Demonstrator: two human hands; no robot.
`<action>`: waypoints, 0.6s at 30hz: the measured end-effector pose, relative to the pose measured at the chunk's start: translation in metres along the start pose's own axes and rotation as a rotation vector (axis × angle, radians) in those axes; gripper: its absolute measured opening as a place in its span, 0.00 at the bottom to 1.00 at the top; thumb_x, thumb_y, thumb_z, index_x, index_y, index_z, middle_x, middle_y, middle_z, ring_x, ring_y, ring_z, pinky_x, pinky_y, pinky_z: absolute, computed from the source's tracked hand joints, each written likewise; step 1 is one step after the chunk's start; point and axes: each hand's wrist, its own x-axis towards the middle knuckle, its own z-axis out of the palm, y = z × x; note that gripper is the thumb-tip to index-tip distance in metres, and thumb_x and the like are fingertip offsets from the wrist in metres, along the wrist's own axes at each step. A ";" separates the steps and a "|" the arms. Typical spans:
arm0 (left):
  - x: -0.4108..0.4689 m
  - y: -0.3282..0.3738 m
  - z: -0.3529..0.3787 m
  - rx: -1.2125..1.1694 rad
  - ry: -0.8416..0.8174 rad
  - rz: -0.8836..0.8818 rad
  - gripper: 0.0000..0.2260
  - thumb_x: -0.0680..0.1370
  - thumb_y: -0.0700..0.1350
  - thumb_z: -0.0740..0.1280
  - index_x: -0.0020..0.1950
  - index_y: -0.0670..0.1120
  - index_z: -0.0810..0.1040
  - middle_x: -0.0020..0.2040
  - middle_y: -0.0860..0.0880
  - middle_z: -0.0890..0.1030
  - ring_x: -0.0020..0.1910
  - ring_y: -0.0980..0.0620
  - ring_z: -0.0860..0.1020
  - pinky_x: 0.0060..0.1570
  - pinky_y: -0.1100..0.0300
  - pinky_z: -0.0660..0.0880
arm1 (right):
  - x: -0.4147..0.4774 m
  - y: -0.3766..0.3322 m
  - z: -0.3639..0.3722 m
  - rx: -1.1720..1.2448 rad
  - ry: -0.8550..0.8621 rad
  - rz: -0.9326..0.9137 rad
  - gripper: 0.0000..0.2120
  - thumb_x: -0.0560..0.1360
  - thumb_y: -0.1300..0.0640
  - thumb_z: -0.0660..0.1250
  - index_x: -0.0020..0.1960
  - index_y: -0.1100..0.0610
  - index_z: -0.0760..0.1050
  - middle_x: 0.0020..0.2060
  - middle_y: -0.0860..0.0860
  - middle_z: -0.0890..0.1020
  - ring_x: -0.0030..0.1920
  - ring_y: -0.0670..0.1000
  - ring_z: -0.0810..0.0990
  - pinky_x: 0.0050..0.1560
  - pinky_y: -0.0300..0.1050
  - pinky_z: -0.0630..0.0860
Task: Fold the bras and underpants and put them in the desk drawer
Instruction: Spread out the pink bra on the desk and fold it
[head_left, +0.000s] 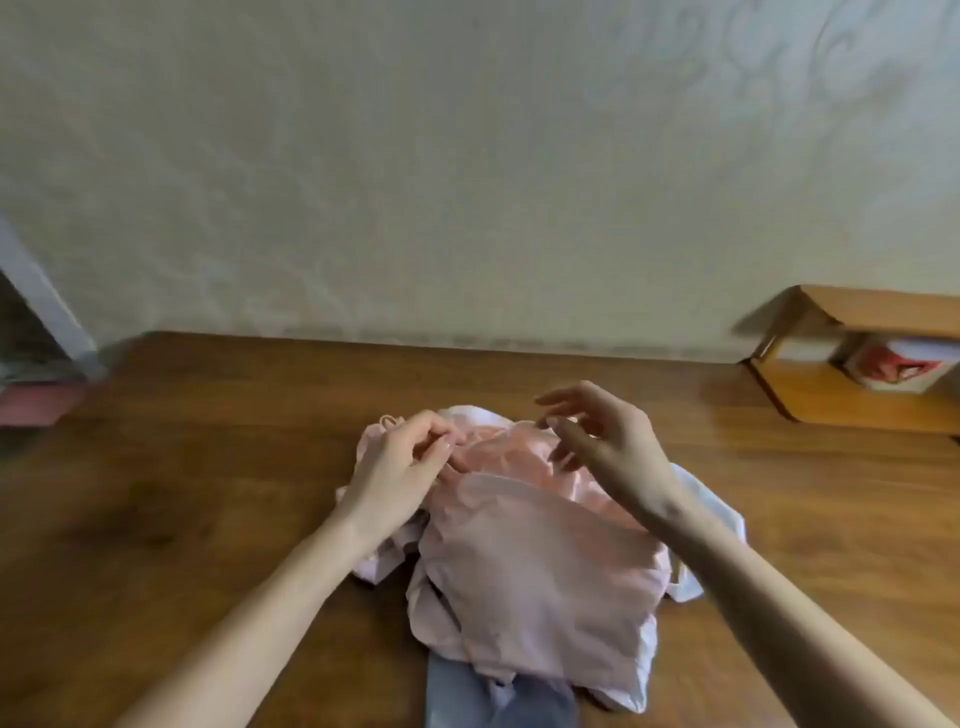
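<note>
A loose pile of underwear (530, 571) lies in the middle of the wooden desk (208, 467): pale pink pieces on top, a peach satin piece (509, 457) at the far side, white fabric at the right and a grey-blue piece (498, 696) at the near edge. My left hand (400, 467) rests on the pile's far left part, its fingers pinched on the peach fabric. My right hand (608, 441) hovers just above the pile's far right part, fingers spread and curved. No drawer is visible.
A patterned cream wall (467, 182) runs along the desk's far edge. A small wooden shelf box (852, 395) with red and white items inside stands at the back right corner. Something pink and dark shows beyond the desk's left end.
</note>
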 end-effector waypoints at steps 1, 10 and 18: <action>-0.002 -0.010 0.006 0.025 0.017 0.031 0.05 0.78 0.39 0.63 0.47 0.43 0.79 0.38 0.55 0.82 0.40 0.64 0.80 0.39 0.74 0.71 | -0.004 0.012 0.008 -0.003 0.005 -0.036 0.11 0.75 0.66 0.64 0.48 0.51 0.77 0.41 0.48 0.83 0.31 0.51 0.82 0.33 0.40 0.78; -0.019 -0.030 0.022 0.322 0.181 0.362 0.09 0.75 0.48 0.67 0.53 0.47 0.79 0.46 0.58 0.79 0.53 0.50 0.77 0.56 0.49 0.72 | -0.040 0.021 0.020 -0.131 0.077 -0.246 0.08 0.74 0.63 0.66 0.50 0.53 0.79 0.42 0.51 0.83 0.35 0.50 0.82 0.40 0.43 0.78; -0.050 -0.042 0.021 0.500 0.151 0.340 0.02 0.73 0.44 0.69 0.42 0.47 0.81 0.43 0.48 0.79 0.50 0.46 0.74 0.55 0.55 0.67 | -0.100 0.023 -0.013 -0.952 -0.085 -0.070 0.26 0.70 0.58 0.63 0.66 0.41 0.68 0.59 0.50 0.79 0.58 0.55 0.76 0.45 0.44 0.68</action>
